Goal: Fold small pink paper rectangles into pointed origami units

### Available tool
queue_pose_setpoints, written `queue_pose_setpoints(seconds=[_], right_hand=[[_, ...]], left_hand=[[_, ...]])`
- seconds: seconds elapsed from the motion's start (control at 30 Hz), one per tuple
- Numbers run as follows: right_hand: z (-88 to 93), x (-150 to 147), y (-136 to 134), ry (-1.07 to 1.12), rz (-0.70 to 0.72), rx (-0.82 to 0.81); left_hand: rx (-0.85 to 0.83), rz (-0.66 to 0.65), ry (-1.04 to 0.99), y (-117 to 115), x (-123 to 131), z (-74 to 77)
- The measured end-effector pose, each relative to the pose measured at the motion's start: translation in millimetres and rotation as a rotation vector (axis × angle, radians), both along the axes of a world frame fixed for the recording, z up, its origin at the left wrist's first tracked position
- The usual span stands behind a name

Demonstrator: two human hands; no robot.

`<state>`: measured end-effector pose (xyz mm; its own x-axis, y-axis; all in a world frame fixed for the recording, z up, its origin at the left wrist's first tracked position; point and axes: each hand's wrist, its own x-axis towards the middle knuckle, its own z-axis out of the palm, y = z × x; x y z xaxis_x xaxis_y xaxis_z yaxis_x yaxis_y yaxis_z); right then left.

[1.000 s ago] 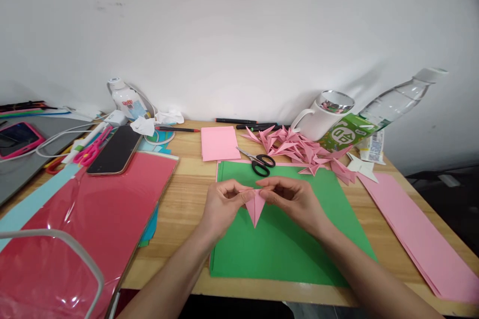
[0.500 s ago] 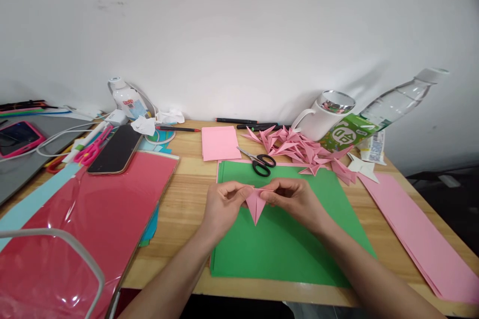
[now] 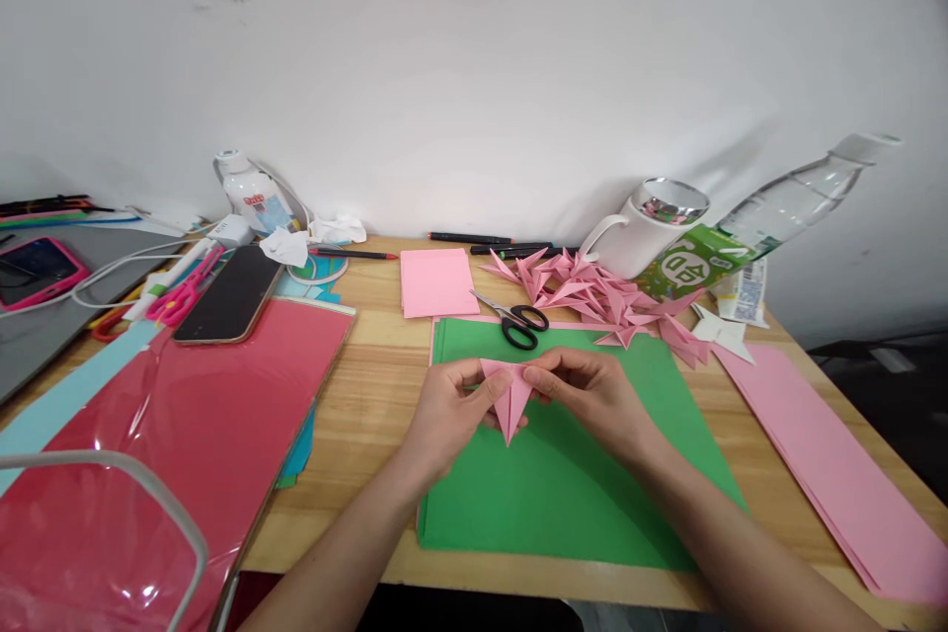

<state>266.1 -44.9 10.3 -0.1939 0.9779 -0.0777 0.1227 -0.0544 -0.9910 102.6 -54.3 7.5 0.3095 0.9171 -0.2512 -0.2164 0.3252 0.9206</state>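
Between my two hands is a folded pink paper (image 3: pixel 511 412), shaped like a downward-pointing triangle with a crease or slit along its middle. My left hand (image 3: pixel 460 407) pinches its upper left side, thumb across the front and fingers behind. My right hand (image 3: pixel 584 385) pinches the upper right corner between thumb and fingers. Both hands are over a stack of green paper (image 3: pixel 563 504). Just beyond them lie black-handled scissors (image 3: pixel 522 324), and a pile of folded pink paper pieces (image 3: pixel 585 291) is at the back right.
A stack of pink squares (image 3: pixel 435 283) lies behind the green paper. A white mug (image 3: pixel 638 237), a green packet (image 3: pixel 688 262) and a tilted bottle (image 3: pixel 800 188) stand at the back right. Pink strips (image 3: pixel 829 474) lie right; a phone (image 3: pixel 231 296) and a red sheet pack (image 3: pixel 222 395) lie left.
My left thumb has moved down onto the front of the folded paper, and the left fingers now show behind its lower part. My right hand still pinches the upper right corner.
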Motion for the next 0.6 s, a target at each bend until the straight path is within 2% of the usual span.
queue_pose_setpoints(seconds=[0.33,0.47,0.6], right_hand=[[0.5,-3.4,-0.6,-0.02,-0.002,0.063],[-0.3,-2.6,-1.1,0.02,-0.035,0.051],[-1.1,-2.4,-1.8,0.014,-0.024,0.073]], left_hand=[[0.006,-0.029,0.064,0.6,0.7,-3.4],[-0.043,-0.163,0.003,-1.0,0.3,-4.2],[-0.021,-0.258,0.072,-1.8,0.0,-3.4]])
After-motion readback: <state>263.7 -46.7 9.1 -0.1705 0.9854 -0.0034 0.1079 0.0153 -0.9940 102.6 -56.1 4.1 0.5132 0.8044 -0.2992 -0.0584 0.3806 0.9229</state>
